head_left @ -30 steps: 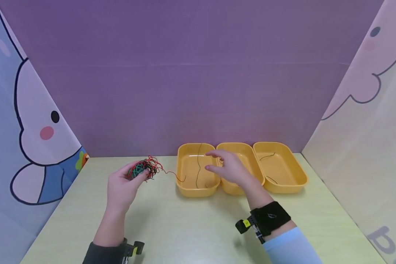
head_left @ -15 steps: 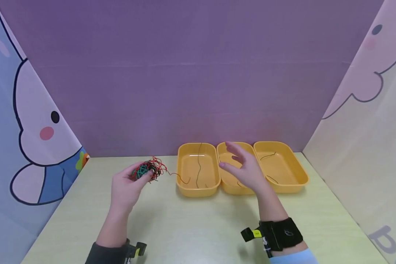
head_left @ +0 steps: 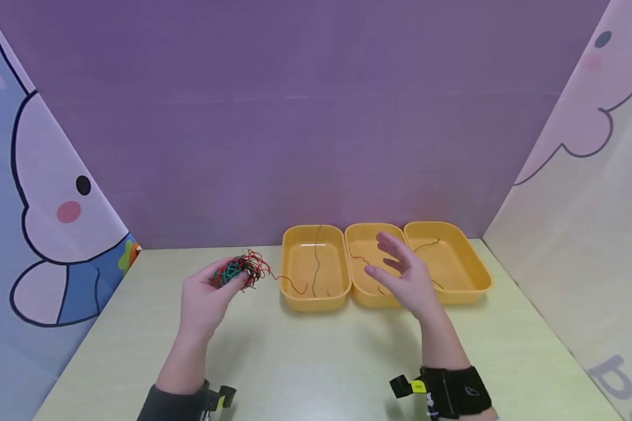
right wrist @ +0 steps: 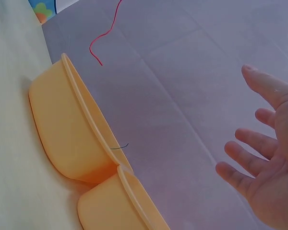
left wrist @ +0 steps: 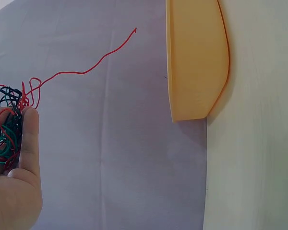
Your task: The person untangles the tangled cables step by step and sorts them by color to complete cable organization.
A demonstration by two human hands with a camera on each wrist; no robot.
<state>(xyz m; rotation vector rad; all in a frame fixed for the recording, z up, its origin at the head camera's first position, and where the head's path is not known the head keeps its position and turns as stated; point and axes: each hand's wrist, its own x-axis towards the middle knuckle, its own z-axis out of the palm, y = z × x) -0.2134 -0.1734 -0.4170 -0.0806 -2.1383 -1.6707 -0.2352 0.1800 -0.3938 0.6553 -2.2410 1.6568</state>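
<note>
A tangled bundle of red, green and black wires (head_left: pixel 242 270) is gripped between the thumb and fingers of my left hand (head_left: pixel 205 301), left of the trays. From it one red wire (left wrist: pixel 84 72) trails out to the right, its free end over the left tray in the head view. My right hand (head_left: pixel 408 280) is raised in front of the middle and right trays, fingers spread and holding nothing. In the right wrist view its palm and fingers (right wrist: pixel 249 158) show bare, apart from the trays.
Three yellow trays stand side by side against the purple backdrop: left tray (head_left: pixel 316 304), middle tray (head_left: pixel 371 300), right tray (head_left: pixel 466 296). A dark wire (head_left: pixel 317 263) lies in the left one; short wire pieces lie in the other two. Printed panels flank the pale table (head_left: pixel 305 362).
My right hand has drawn back to the right and nearer, from over the left and middle trays, with its fingers spreading. My left hand has shifted slightly right with the wire bundle.
</note>
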